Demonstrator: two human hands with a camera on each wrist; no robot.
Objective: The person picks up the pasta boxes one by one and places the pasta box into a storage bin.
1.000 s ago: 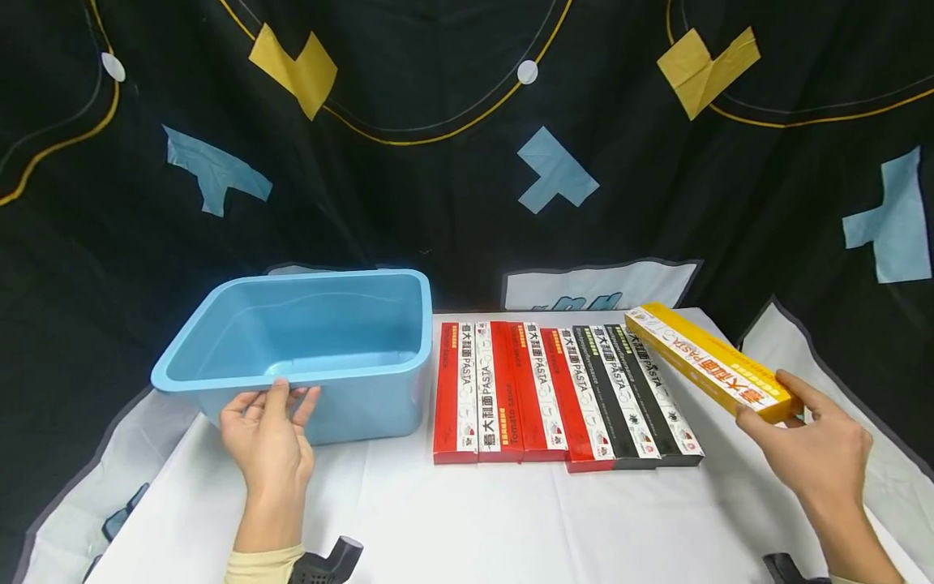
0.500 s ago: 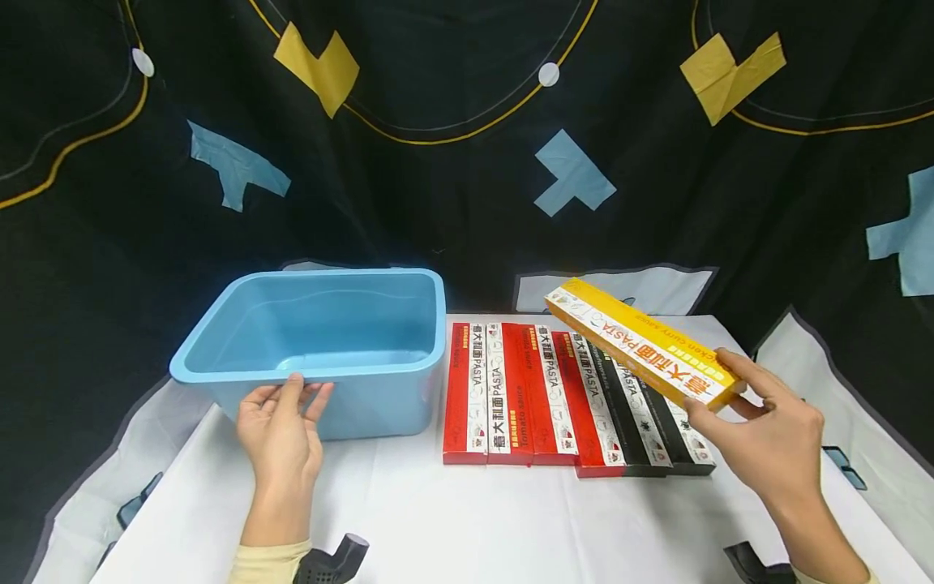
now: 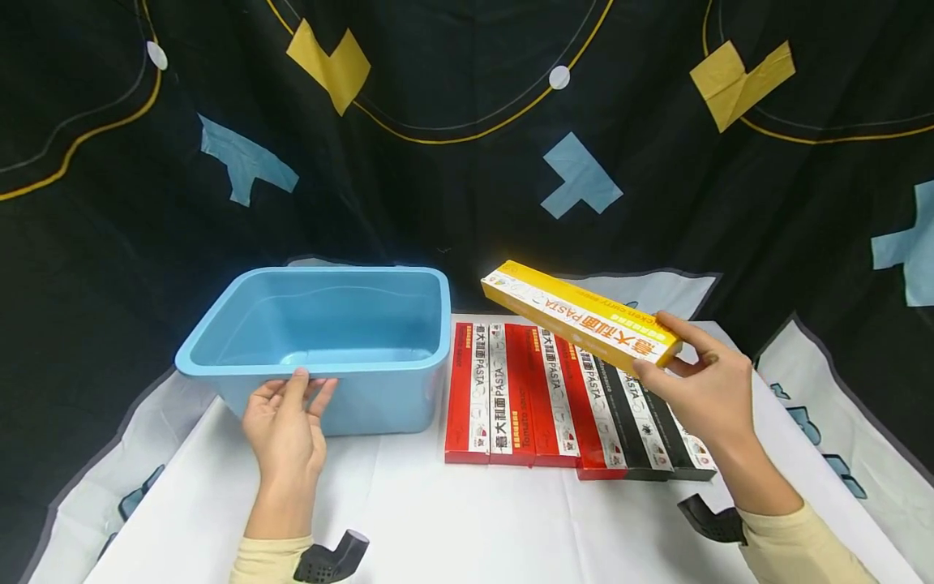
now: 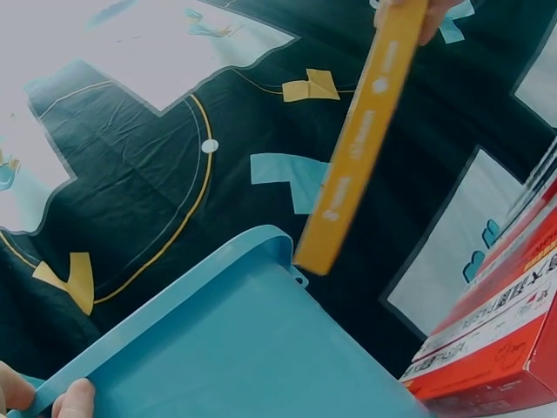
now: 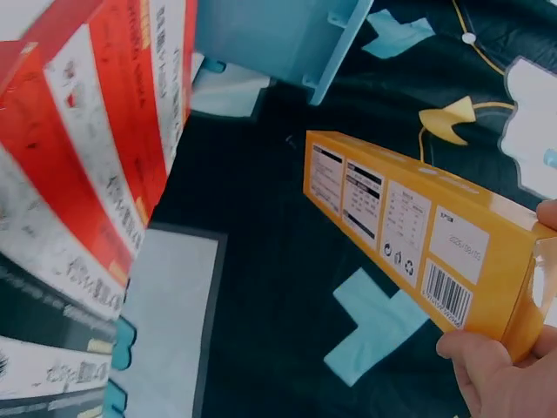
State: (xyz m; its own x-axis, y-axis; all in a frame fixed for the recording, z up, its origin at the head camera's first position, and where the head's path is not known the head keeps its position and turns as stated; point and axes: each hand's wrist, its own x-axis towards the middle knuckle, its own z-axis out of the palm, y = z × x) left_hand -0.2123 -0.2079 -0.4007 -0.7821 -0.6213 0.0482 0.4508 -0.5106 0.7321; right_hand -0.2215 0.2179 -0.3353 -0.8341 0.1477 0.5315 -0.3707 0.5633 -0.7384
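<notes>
My right hand [image 3: 700,381] grips the near end of a yellow pasta box [image 3: 584,316], holding it in the air above the row of boxes. Its far end points left, toward the blue bin [image 3: 387,405]. The right wrist view shows the printed side of the yellow box [image 5: 392,226] with a barcode. My left hand [image 3: 288,430] pinches the bin's front rim, thumb over the edge. In the head view the bin's visible inside holds nothing. Red pasta boxes [image 3: 467,405] lie side by side on the table, with black pasta boxes [image 3: 631,422] at their right.
A white cloth [image 3: 467,527] covers the table. Behind it hangs a black curtain [image 3: 438,203] with blue and yellow patches. The bin stands left of the boxes, with a narrow gap between.
My right hand has carried the yellow box leftward and slightly up, from beyond the black boxes to above the row. My left hand keeps its hold on the bin rim. The head view shifted slightly.
</notes>
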